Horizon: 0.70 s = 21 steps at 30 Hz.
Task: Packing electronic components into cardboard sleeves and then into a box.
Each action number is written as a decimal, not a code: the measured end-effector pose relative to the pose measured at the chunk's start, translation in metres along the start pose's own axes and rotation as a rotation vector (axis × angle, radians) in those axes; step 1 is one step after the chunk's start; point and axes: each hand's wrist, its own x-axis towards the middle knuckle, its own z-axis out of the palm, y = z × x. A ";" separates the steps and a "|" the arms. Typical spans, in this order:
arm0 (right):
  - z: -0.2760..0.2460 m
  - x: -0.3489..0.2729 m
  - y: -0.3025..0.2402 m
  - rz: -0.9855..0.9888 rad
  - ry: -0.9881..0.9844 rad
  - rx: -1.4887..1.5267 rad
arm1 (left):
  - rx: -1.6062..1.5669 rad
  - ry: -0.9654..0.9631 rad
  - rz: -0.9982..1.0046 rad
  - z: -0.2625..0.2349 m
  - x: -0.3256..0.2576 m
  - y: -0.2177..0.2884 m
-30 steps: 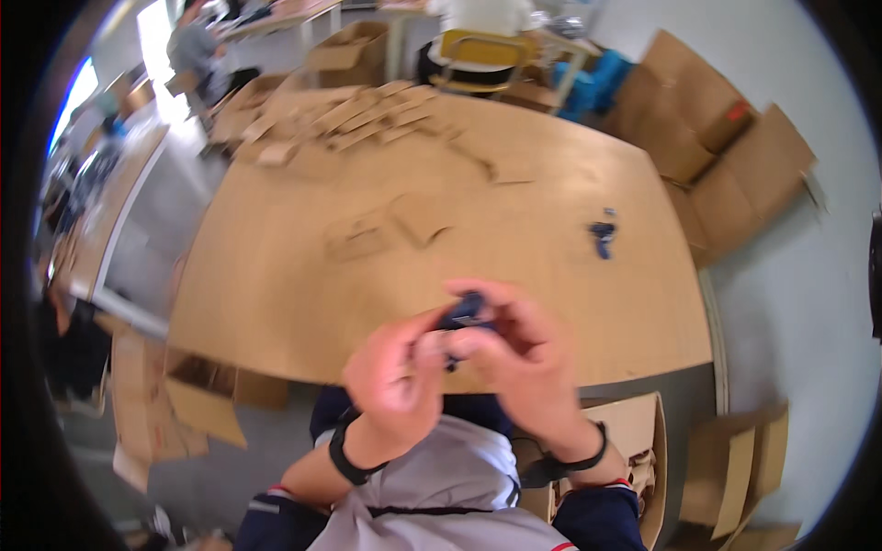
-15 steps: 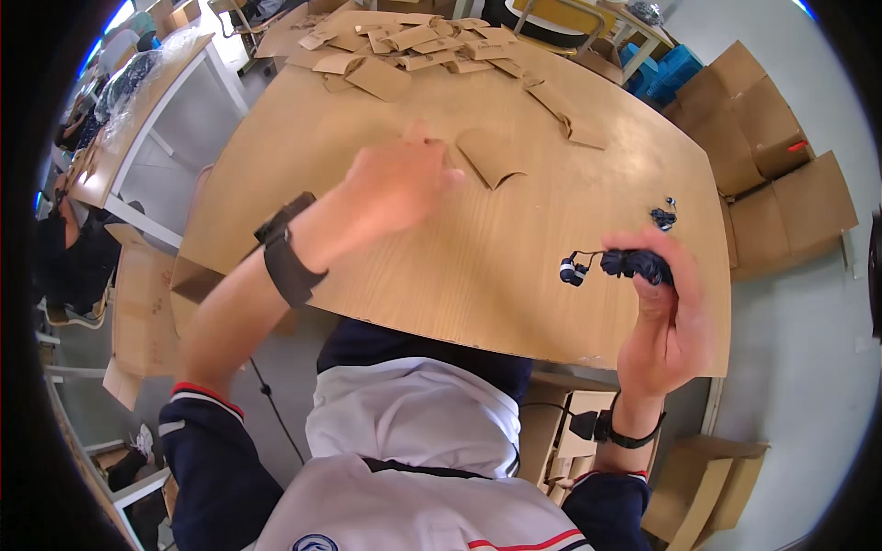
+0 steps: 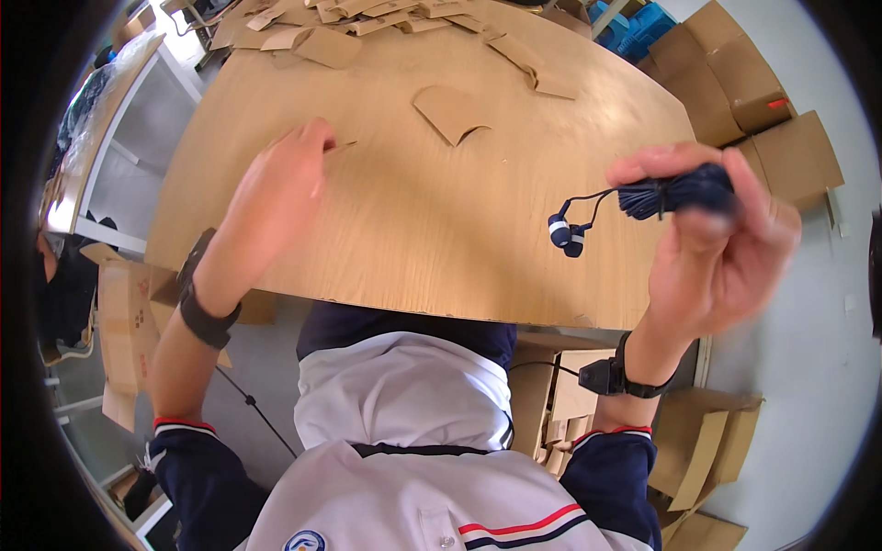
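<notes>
My right hand [image 3: 726,248] is closed on bundled earphones [image 3: 675,193], a coiled dark-blue cable tied at the middle. Their two earbuds, dark with white bands, dangle to the left of the bundle. My left hand [image 3: 276,188], slightly blurred, is held over the left part of the table with its fingers curled together. A thin brown sliver [image 3: 342,147] juts out by its fingertips; what it belongs to is hidden. Between the hands and farther off, a curved-edged cardboard sleeve [image 3: 448,112] lies alone on the wooden table [image 3: 404,248].
Several brown cardboard sleeves [image 3: 331,48] are heaped at the table's far edge. Cardboard boxes [image 3: 735,78] stand at the right, near blue bins [image 3: 634,32]. Another open box [image 3: 694,450] is at the lower right, and one [image 3: 124,321] at the left.
My left hand has moved left, away from the lone sleeve. My right hand has lifted the earphones up and to the right. The view has shifted; another earphone bundle on the table no longer shows.
</notes>
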 end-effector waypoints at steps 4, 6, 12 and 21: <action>0.003 0.008 -0.015 0.101 0.103 0.265 | -0.715 -0.054 0.133 -0.033 -0.037 0.051; 0.002 0.012 -0.016 0.115 0.097 0.308 | -0.970 -0.175 0.223 -0.031 -0.052 0.078; 0.019 0.024 -0.018 0.023 0.023 0.643 | -1.189 -0.136 0.327 0.006 -0.062 0.141; 0.041 0.017 -0.014 0.051 -0.231 1.064 | -1.377 -0.111 0.327 0.022 -0.057 0.140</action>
